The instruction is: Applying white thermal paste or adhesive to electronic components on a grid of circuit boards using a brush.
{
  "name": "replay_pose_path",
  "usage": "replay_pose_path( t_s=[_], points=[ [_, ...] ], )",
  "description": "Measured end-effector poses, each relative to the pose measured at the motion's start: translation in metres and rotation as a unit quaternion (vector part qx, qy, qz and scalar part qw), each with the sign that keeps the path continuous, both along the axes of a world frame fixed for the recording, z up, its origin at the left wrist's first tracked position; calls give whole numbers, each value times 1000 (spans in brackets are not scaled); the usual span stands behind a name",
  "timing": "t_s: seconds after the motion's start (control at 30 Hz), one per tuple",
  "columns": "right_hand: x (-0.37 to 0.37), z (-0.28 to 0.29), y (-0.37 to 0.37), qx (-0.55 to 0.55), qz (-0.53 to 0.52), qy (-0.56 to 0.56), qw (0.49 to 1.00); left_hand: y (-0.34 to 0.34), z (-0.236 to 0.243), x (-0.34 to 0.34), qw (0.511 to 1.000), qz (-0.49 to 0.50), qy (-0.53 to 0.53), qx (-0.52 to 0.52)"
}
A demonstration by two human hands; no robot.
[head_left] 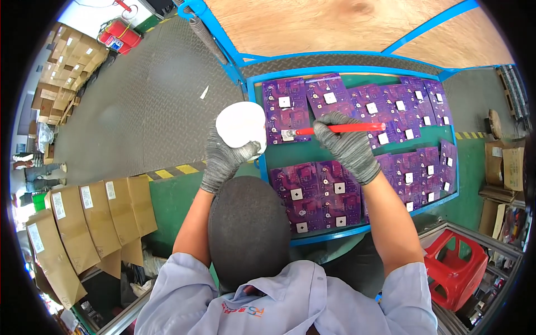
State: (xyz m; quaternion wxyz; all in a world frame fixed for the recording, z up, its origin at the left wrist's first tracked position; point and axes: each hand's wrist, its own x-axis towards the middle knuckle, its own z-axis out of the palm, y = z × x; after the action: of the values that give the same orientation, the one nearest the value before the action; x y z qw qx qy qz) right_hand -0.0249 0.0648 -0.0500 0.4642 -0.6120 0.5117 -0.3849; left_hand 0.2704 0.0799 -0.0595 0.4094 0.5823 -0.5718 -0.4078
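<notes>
My left hand (226, 156), in a grey knit glove, holds a round white tub (241, 123) just left of the blue tray's edge. My right hand (349, 146), also gloved, grips a red-handled brush (340, 128) lying level, its pale tip (287, 134) touching a purple circuit board (286, 114) in the upper left of the tray. Several purple circuit boards with white square patches lie in two rows on the green-floored blue tray (357, 70). A dark round cap (248, 229) sits low in the centre, hiding part of the near boards.
Brown cardboard boxes (84, 223) stand at the lower left, more boxes (61, 72) stacked far left. A red plastic stool (455, 268) sits at the lower right. Grey checker-plate floor (151, 106) spreads left of the tray. Red fire extinguishers (120, 34) lie at the top left.
</notes>
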Motion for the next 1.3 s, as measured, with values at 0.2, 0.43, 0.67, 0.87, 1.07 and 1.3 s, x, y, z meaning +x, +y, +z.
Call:
replay_pose_path(
  t_s=[0.2,0.43,0.67,0.87,1.07,1.3],
  points=[
    [0,-19,-3,-58,10,81,995,-2,-12,-1,999,-10,-31,-5],
    [4,-1,1,-106,2,117,987,-2,-14,-3,1000,-12,-1,-4],
    [-22,3,-2,47,-45,81,995,-2,-13,1,998,-32,-47,7],
    [-36,-29,-7,-32,-49,151,987,-7,-17,-10,995,-50,-85,1],
    [-25,-4,2,-27,-25,111,993,-5,-13,-6,997,-43,-70,9],
    [-32,-3,-9,27,-62,120,990,-4,-10,-9,999,-47,-14,16]
  ],
)
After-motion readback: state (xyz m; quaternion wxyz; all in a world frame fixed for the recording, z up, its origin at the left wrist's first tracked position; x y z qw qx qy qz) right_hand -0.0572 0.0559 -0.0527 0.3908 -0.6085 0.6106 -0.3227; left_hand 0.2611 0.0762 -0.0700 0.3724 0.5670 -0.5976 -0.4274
